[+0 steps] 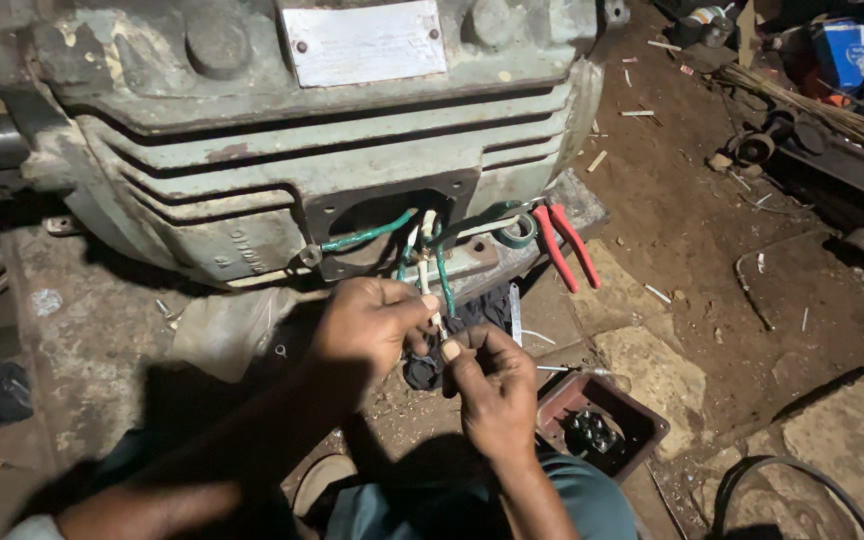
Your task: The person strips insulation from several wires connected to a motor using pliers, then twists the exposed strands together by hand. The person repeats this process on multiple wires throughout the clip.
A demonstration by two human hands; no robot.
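Note:
A big grey-green electric motor [282, 130] lies on a worn base, its terminal opening facing me. Green and white sleeved leads [372, 235] hang out of that opening. My left hand [372, 322] pinches one white-sleeved lead [430, 285] near its end, just below the opening. My right hand [492, 385] sits right under it, thumb and fingers closed on the same lead's tip. The two hands touch each other. What is at the lead's end is hidden by my fingers.
Red-handled pliers [567, 245] and a green tape roll [518, 230] rest on the base to the right of the opening. A dark red cover tray [642, 425] with bolts lies by my right wrist. Dirt floor, stone slabs and a black cable [802, 470] are at right.

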